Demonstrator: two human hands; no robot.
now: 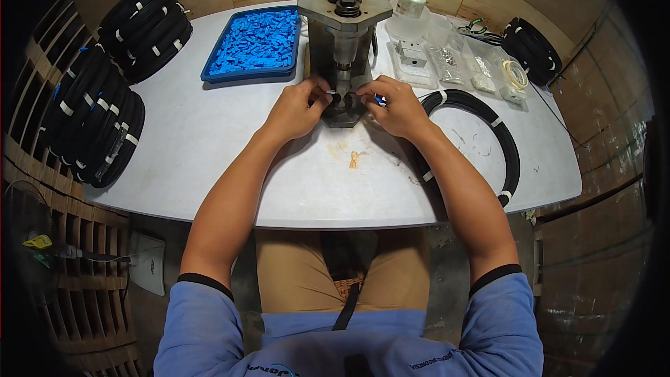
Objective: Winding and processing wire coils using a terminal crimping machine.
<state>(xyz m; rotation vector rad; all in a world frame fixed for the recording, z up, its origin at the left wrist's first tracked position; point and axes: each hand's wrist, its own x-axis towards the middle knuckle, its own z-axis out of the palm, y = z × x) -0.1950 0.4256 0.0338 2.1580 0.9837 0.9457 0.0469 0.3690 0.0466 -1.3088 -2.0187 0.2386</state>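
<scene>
Both forearms reach up from the lower edge and angle inward over the white table [188,160], so that the hands face each other at the foot of the press [345,31], just below its ram [344,61]. The left hand [296,112] comes in from the left with its back upward and wrist nearly straight; its thumb and forefinger are clamped on a small pale piece [331,93], which sits beside the press's lower die, near the ram. The right hand [394,106] mirrors it from the other side, knuckles raised, fingers curled closed around a blue piece [380,100] that shows between them; its forefinger points in toward the die, and whether the very tips grip anything else I cannot tell. The left forearm slants over bare tabletop, while the right one passes above part of a black coil [513,157]. Behind the left hand stands a tray [244,78] heaped with blue parts [255,42]; beyond the right hand lie clear bags [447,63].
</scene>
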